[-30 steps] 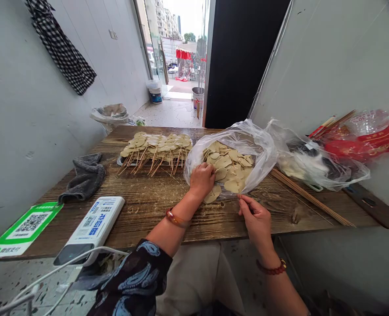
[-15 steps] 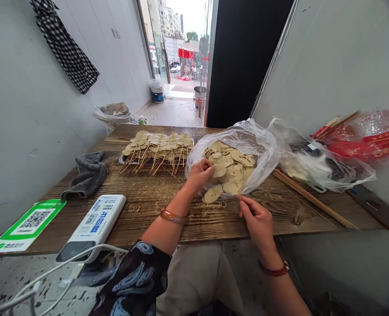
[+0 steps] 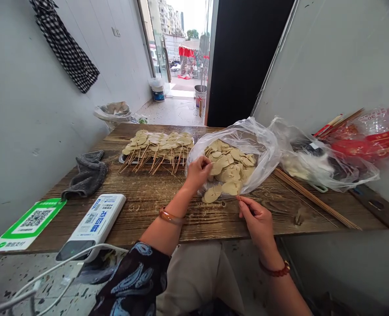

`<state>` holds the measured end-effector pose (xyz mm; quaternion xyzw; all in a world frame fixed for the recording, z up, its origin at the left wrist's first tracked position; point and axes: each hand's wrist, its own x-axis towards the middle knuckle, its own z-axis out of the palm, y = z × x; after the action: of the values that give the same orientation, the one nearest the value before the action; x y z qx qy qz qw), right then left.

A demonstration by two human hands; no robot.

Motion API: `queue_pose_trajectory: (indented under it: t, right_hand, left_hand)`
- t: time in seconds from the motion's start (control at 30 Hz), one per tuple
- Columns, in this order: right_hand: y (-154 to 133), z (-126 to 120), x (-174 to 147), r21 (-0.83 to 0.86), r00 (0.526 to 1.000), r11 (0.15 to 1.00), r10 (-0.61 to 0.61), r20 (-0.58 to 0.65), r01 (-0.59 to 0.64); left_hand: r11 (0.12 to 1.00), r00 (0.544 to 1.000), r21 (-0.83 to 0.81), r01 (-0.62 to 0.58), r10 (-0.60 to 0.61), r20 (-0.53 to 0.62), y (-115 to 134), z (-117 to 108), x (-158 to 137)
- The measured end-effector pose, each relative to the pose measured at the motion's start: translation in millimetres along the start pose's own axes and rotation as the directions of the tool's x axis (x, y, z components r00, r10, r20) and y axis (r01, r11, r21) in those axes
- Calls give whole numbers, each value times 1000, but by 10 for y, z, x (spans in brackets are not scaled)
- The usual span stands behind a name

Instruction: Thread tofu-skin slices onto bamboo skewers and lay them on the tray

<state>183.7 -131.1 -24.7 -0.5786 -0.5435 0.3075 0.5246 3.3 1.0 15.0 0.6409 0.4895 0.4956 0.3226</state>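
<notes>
My right hand [image 3: 256, 216] pinches the lower end of a thin wooden skewer [image 3: 239, 197]. Pale, flat oval slices [image 3: 231, 188] are threaded on that skewer, above my fingertips. At the near left side of a clear plastic bag [image 3: 267, 151], my left hand [image 3: 199, 171] has thumb and fingers closed on the edge of a pale oval slice [image 3: 215, 168]. A heap of similar slices [image 3: 229, 153] fills the bag's mouth. One loose-looking slice [image 3: 212, 193] lies at the heap's near edge. The exact food is not clear.
A tray [image 3: 122, 159] at back left bears rows of skewered slices [image 3: 161, 142]. Bare skewers [image 3: 315, 199] lie in a bundle at right, near a cluttered plastic bag [image 3: 329, 169]. A grey cloth [image 3: 85, 173], a QR card [image 3: 30, 224] and a white device [image 3: 94, 224] occupy the left.
My left hand has drawn back slightly to the left. The slices on the skewer have shifted a little left, while my right hand stays almost in place.
</notes>
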Motion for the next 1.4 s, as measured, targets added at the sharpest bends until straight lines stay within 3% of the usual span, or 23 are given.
queue_pose_trajectory:
  t: [0.13, 0.3, 0.73, 1.17, 1.4]
  right_hand:
    - [-28, -13, -10, 0, 1000, 1000, 11, 3, -11]
    - [-14, -20, -9, 14, 999, 1000, 2, 53, -3]
    - [-13, -11, 4, -54, 978, 995, -75, 196, 88]
    - [-8, 0, 17, -124, 980, 987, -84, 179, 107]
    - [5, 15, 22, -142, 982, 984, -84, 171, 109]
  left_hand:
    - [882, 981, -430, 194, -186, 61, -10, -35, 15]
    - [756, 967, -606, 249, -232, 108, 41, -96, 13]
    - [844, 986, -516, 146, -166, 8, 32, -139, 41]
    - [874, 996, -478, 85, -73, 43, 74, -135, 19]
    - [929, 999, -368, 46, -46, 8, 83, -123, 10]
